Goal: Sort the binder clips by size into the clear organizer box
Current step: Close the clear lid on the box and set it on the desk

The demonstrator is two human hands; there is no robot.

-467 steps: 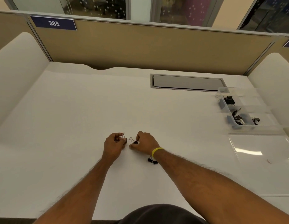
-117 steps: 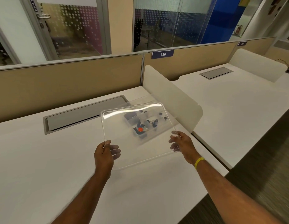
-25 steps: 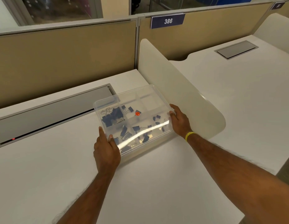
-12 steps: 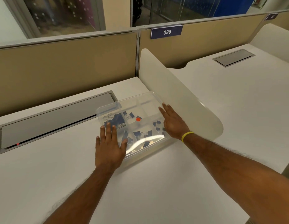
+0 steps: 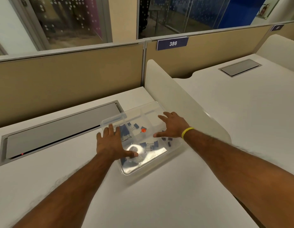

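On desk (image 5: 159, 203) | clear organizer box (image 5: 138, 170) – likely light, slick; grab sides | left hand (image 5: 110, 142), right hand (image 5: 172, 125) flat on top, holding nothing

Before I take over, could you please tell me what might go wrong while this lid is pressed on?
Both the left hand and right hand lie flat on the lid; its far edge looks slightly raised, so it may close unevenly. A hard push could slide the box on the desk and jumble the sorted clips between compartments.
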